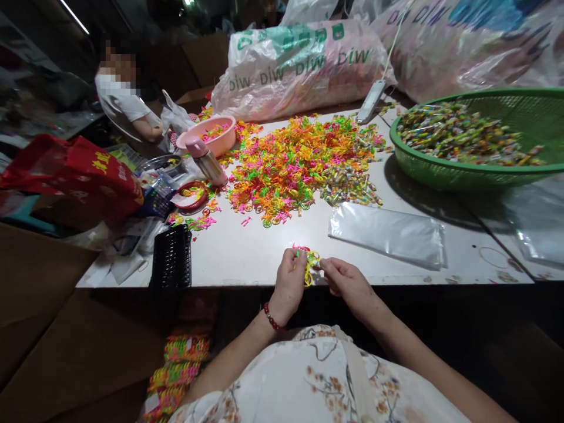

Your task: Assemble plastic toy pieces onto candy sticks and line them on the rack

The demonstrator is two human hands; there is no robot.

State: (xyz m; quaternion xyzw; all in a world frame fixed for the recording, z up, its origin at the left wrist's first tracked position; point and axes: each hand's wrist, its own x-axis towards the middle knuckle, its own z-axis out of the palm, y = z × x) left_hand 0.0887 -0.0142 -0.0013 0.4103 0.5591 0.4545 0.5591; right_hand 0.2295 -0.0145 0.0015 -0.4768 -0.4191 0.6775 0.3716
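Left hand [289, 281], fingers clamped on toys [309, 278] at the bench's [238, 258] near edge; right hand [346, 277], fingertips pinched at the toys' right side; pile [282, 170], mid-bench; bags [388, 235], between pile and near edge.

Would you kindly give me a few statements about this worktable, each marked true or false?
1. The left hand holds small plastic pieces. True.
2. Neither wrist wears anything. False: a red beaded bracelet circles the left wrist.
3. A pink-lidded bottle stands beside the pink basin. True.
4. Nothing on the table lies left of the green basket. False: flat clear plastic bags and a colourful pile lie there.
5. The green basket holds many small pieces. True.
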